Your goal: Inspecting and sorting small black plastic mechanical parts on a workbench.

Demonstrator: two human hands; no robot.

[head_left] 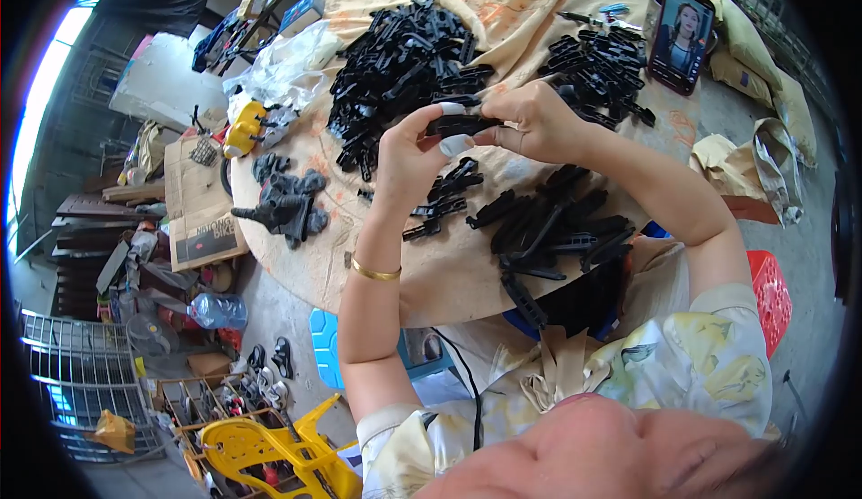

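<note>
Above the round table, my left hand (416,155) pinches one end of a small black plastic part (463,126) between thumb and fingers. Closed around its other end is my right hand (537,126); the fingers hide some of the part. Beyond the hands lies a large heap of black plastic parts (400,64), with a smaller pile of black clip-like pieces (597,73) to its right. Closer to me are several short black pieces (446,196) and a pile of longer black strips (557,225) by the table's near edge.
A cloth-covered table (296,275) carries a dark grey figurine (289,205), a yellow toy (244,129) and a clear plastic bag (278,73). A phone (681,39) stands at the back right. Below are a blue stool (325,346), a yellow plastic chair (269,445) and a red stool (769,297).
</note>
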